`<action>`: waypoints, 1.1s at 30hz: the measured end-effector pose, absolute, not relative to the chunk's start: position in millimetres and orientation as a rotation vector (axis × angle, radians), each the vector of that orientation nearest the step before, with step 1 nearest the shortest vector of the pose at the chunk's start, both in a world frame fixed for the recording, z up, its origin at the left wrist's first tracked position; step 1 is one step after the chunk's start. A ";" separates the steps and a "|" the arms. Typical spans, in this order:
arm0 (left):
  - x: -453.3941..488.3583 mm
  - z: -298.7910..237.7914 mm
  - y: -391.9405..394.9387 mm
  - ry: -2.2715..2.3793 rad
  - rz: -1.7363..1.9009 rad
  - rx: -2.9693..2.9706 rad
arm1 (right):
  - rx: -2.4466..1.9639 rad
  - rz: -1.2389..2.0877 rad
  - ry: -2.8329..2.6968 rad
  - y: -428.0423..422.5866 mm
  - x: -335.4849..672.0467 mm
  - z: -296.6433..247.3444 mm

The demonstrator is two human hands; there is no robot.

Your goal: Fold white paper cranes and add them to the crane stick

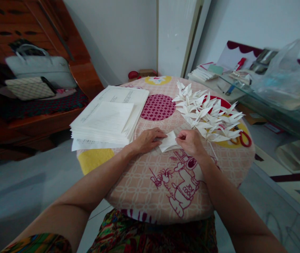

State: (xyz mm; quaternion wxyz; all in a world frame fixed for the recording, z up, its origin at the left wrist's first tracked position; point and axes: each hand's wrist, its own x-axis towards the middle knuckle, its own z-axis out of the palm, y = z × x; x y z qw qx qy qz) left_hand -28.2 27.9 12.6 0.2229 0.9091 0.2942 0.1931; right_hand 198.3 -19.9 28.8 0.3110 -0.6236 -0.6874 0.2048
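Observation:
A small white folded paper (168, 141) lies low over the table, between my two hands. My left hand (150, 140) is closed at its left edge, thumb and fingertips against the paper. On the other side, my right hand (191, 142) pinches the paper's right corner between thumb and curled fingers. Just beyond my right hand is a heap of folded white paper cranes (205, 112) with pointed wings. Left of my left hand sits a thick stack of printed paper sheets (107, 95), topped by a pile of smaller cut paper pieces (110, 117).
Scissors with red handles (245, 139) lie at the right edge of the round, cloth-covered table (144, 182). A glass-topped stand (276, 102) with a plastic bag (284, 77) is on the right. A wooden bench (83, 80) holds handbags at left.

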 end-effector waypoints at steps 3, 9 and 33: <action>-28.2 13.6 27.9 0.818 0.531 2.502 | -1.625 0.680 -1.676 -18.6 195.4 24.6; -28.4 13.5 28.0 0.836 0.571 2.461 | -1.541 1.035 -1.338 -19.1 193.2 22.6; -28.1 11.0 28.6 0.898 0.646 2.312 | -1.349 1.237 -1.366 -22.3 207.9 23.1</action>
